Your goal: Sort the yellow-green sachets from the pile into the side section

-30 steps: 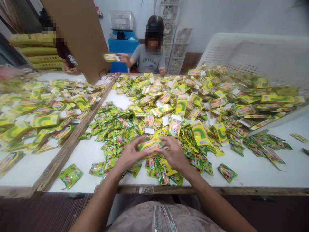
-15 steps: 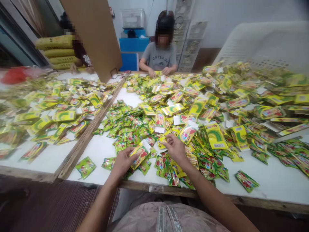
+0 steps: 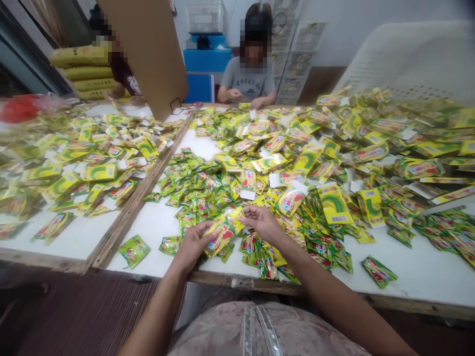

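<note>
A white table (image 3: 150, 225) runs back from us, edged in wood (image 3: 211, 278). Just above that edge, our left hand (image 3: 193, 243) grips a tilted yellow carton (image 3: 218, 241), thumb across its face. Our right hand (image 3: 261, 223) appears to pinch a yellow packet (image 3: 235, 216) at the carton's upper end; how far in it sits, we cannot tell. To do this well, we judge, we should keep carton steady and packet squarely in line, corners unbent. Beyond lie green packets (image 3: 200, 193), then heaped cartons (image 3: 309, 158), then a co-worker (image 3: 247, 81) in grey.
</note>
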A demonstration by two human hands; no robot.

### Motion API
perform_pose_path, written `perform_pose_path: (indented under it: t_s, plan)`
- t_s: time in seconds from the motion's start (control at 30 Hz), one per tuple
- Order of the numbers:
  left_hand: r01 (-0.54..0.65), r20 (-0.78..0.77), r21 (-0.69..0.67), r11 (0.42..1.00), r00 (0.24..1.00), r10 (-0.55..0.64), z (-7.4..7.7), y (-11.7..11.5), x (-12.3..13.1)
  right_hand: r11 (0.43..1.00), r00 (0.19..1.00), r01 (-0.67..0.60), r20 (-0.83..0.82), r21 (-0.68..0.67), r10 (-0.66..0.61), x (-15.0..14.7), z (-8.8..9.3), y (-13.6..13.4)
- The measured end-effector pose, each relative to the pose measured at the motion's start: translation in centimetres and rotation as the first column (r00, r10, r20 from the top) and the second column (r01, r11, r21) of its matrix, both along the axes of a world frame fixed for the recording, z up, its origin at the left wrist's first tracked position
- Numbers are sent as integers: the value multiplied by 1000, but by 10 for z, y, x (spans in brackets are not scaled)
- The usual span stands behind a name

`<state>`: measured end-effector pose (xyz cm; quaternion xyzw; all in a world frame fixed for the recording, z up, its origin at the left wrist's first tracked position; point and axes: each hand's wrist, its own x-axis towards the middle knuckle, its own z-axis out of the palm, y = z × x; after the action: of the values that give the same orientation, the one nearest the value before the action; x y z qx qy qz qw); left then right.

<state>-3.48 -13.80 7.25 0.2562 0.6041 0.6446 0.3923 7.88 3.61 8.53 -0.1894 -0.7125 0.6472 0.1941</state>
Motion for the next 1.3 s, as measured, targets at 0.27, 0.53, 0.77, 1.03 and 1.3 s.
perform_pose_path:
  t_s: [0.27, 0.53, 0.77, 1.03, 1.3]
  plan:
    - [30, 123, -30, 999, 992, -26, 1, 3, 3, 895, 991, 5, 119, 447, -65, 22, 5, -3]
    - [-64, 93, -60, 996, 993, 70, -6, 3, -1, 479, 949, -267, 314, 836, -19, 61, -20, -15]
    - [-21, 11, -55, 998, 1000, 22, -6, 11, 8, 929, 949, 316, -68, 194, -309, 44, -13, -3]
    - [33, 50, -13, 999, 998, -32, -3, 10, 15, 982, 987, 139, -58, -130, -148, 36, -12, -2]
    - [84, -28, -2, 996, 996, -84, -1, 16, 19, 973, 990, 129, 29, 190, -137, 41, -4, -10]
